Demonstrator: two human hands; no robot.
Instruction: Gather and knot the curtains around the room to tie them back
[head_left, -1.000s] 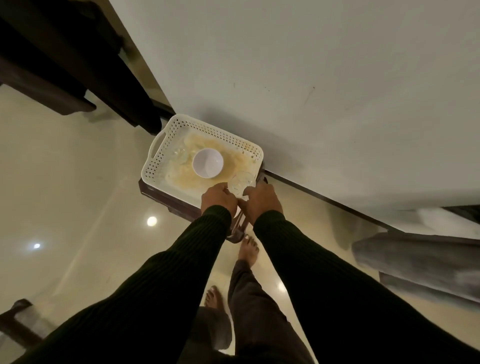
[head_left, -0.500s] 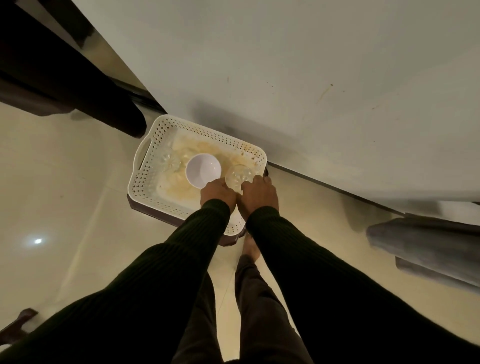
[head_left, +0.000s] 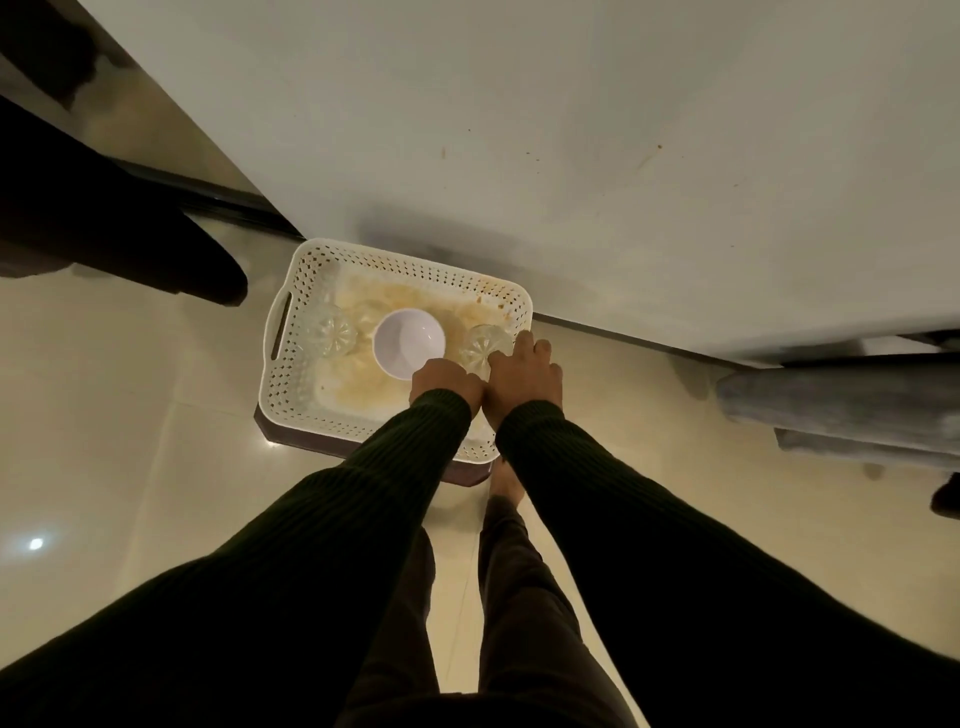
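Observation:
No curtain is in my hands. Grey curtain fabric (head_left: 836, 410) lies bunched along the floor at the right, under the white wall. Both my hands are over a white perforated basket (head_left: 291, 384) on a dark stool. My right hand (head_left: 524, 376) has its fingers on a clear glass (head_left: 483, 345) at the basket's right end. My left hand (head_left: 447, 384) is curled beside it at the rim of a white bowl (head_left: 408, 340); its fingers are hidden. Another clear glass (head_left: 330, 332) stands at the basket's left.
The white wall (head_left: 571, 156) runs diagonally right behind the basket. Dark furniture (head_left: 104, 223) juts in from the upper left. Glossy cream floor tiles (head_left: 130, 415) spread to the left. My bare foot (head_left: 501, 480) stands just in front of the stool.
My view has drawn closer to the basket. Both hands have moved from its near rim further in, the glass going with them toward the right end.

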